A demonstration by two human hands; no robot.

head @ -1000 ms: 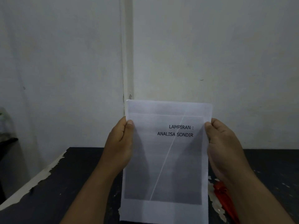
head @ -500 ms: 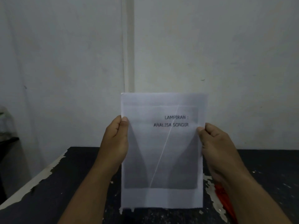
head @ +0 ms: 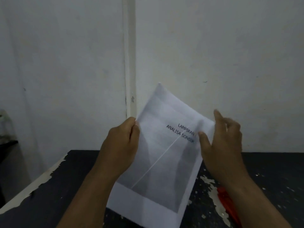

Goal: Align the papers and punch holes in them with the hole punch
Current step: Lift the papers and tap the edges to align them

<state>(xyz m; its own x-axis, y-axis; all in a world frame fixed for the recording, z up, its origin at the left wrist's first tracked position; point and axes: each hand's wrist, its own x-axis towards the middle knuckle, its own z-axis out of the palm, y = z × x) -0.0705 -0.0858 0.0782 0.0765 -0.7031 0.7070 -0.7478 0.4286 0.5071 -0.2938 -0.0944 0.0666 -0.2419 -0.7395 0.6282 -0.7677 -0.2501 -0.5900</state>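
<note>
Fingers of the left hand (head: 120,145) are closed on the left edge of the papers (head: 162,158), the thumb on the printed face and the rest behind the sheets. On the right hand (head: 225,145) the fingers (head: 218,116) are spread and loose at the right edge: the thumb lies on the front, over the end of the printed words, while the other fingers stand raised and blurred behind the upper right corner, so whether they press the sheets cannot be told.

One pale wall (head: 213,46) fills the upper part of the view, with a single vertical ridge (head: 130,55) running down it. Below it lies one dark table (head: 49,203), its paint chipped white along the left edge and in patches toward the right. Two forearms reach in from the bottom edge of the view.

Held up over the middle of the table, clear of its surface, the papers are tilted so that the top corner leans to the left and the top edge slopes down to the right. How many sheets make up the stack cannot be counted; a grey rectangle and a thin diagonal line show through the front sheet. Two lines of black print sit near the right edge, reading "LAMPIRAN" and "ANALISA SONDIR", partly covered by the thumb.

One red object (head: 228,204) lies on the table toward its right side, mostly hidden under the right forearm; its kind cannot be made out.
</note>
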